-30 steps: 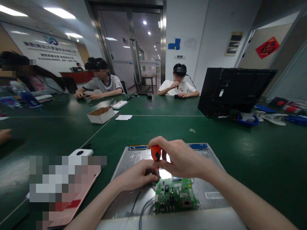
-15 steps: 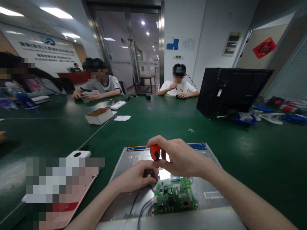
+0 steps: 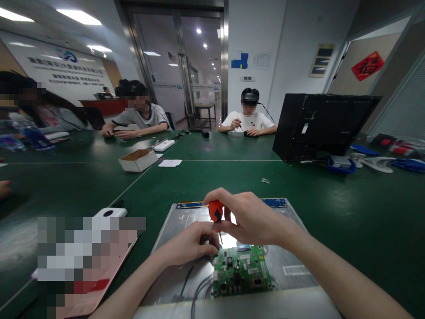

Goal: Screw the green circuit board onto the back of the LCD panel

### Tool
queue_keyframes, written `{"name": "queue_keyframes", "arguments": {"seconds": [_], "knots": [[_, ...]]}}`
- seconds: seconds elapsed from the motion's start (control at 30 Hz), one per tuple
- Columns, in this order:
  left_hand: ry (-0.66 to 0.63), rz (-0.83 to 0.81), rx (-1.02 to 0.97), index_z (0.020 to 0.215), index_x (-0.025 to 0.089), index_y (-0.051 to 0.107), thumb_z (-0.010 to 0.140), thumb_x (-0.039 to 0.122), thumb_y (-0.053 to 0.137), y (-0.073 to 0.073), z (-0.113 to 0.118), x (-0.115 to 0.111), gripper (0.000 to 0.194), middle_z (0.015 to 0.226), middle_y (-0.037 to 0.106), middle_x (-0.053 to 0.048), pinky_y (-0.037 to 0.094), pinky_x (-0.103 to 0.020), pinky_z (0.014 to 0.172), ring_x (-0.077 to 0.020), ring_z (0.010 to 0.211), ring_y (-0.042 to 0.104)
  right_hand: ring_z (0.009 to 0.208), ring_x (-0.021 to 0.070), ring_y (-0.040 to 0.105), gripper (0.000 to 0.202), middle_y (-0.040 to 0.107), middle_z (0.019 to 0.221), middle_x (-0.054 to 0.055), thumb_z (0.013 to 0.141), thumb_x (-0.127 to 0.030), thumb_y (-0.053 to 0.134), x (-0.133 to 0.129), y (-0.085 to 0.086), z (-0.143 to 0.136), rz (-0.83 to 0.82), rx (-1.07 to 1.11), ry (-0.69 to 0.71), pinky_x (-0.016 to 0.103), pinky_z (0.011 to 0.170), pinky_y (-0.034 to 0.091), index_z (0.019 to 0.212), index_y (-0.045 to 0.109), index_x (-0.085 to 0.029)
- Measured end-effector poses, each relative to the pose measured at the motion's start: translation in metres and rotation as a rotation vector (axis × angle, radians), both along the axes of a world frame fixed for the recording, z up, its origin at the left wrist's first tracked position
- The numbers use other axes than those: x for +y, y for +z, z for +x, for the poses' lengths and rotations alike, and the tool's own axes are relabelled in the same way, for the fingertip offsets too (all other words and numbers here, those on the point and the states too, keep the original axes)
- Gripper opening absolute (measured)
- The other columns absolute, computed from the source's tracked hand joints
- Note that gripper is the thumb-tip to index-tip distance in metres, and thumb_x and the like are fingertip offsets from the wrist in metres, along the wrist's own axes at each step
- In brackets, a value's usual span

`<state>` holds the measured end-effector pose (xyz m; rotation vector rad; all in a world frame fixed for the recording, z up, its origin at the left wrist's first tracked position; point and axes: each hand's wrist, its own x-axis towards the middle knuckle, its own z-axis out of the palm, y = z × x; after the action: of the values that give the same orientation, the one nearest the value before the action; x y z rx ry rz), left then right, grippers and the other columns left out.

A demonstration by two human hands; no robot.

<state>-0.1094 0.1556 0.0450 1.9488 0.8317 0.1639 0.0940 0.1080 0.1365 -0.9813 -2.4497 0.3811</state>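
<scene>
In my right hand is a screwdriver with an orange and black handle, gripped between thumb and fingers. Its thin shaft points down toward the upper left corner of a green circuit board. My left hand is curled at that same corner, thumb and fingertips close together beside the shaft. Whatever those fingers pinch is hidden. The board lies on the silver metal back of a flat panel, which has a blue strip board along its far edge. Dark cables run out left of the green board.
A black monitor stands at the right, near a blue tray. Farther left on the green table are an open cardboard box and paper. A pink sheet lies by my left forearm. Several people sit around.
My hands stay almost in place, with slightly more of the screwdriver shaft showing. Across the table, a person's raised hand has come down a little.
</scene>
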Motion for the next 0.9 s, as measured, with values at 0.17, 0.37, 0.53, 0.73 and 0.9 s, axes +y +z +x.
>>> {"name": "queue_keyframes", "arguments": {"seconds": [0.17, 0.37, 0.53, 0.73, 0.9], "knots": [[-0.026, -0.025, -0.028, 0.085, 0.017, 0.064, 0.075, 0.017, 0.062, -0.004, -0.002, 0.002, 0.01, 0.083, 0.063, -0.001, 0.047, -0.026, 0.068, -0.0169, 0.076, 0.059, 0.069, 0.0132, 0.057, 0.043, 0.064, 0.091, 0.0, 0.088, -0.017, 0.06, -0.001, 0.002, 0.002, -0.007, 0.01, -0.006, 0.026, 0.062, 0.037, 0.124, 0.037, -0.023], [-0.031, -0.033, -0.015, 0.085, 0.017, 0.066, 0.073, 0.016, 0.063, -0.003, -0.001, 0.002, 0.012, 0.083, 0.066, -0.001, 0.048, -0.026, 0.07, -0.0174, 0.077, 0.061, 0.068, 0.0134, 0.058, 0.043, 0.065, 0.09, -0.001, 0.087, -0.017, 0.061, -0.002, 0.003, 0.002, 0.001, 0.018, -0.003, 0.027, 0.062, 0.037, 0.124, 0.038, -0.023], [-0.034, 0.023, -0.019, 0.083, 0.02, 0.07, 0.072, 0.018, 0.066, 0.005, -0.001, 0.001, 0.011, 0.085, 0.069, 0.0, 0.049, -0.028, 0.075, -0.0191, 0.083, 0.062, 0.07, 0.0139, 0.059, 0.044, 0.065, 0.091, 0.0, 0.086, -0.015, 0.061, -0.003, 0.003, -0.001, -0.026, 0.009, -0.008, 0.026, 0.062, 0.037, 0.123, 0.039, -0.023], [-0.02, 0.07, -0.03, 0.078, 0.019, 0.07, 0.072, 0.018, 0.065, 0.009, -0.001, -0.001, 0.008, 0.084, 0.069, 0.0, 0.049, -0.029, 0.074, -0.019, 0.08, 0.061, 0.069, 0.0136, 0.059, 0.045, 0.066, 0.093, 0.0, 0.086, -0.014, 0.06, -0.001, 0.0, -0.003, -0.043, 0.001, 0.018, 0.025, 0.06, 0.035, 0.124, 0.039, -0.023], [0.037, 0.072, -0.001, 0.078, 0.016, 0.067, 0.071, 0.018, 0.064, 0.007, 0.0, -0.004, 0.007, 0.078, 0.066, 0.0, 0.046, -0.028, 0.069, -0.0184, 0.075, 0.058, 0.07, 0.0136, 0.058, 0.046, 0.065, 0.093, 0.0, 0.086, -0.015, 0.06, -0.001, 0.002, -0.003, -0.053, -0.008, 0.014, 0.025, 0.06, 0.033, 0.126, 0.039, -0.023]]}}
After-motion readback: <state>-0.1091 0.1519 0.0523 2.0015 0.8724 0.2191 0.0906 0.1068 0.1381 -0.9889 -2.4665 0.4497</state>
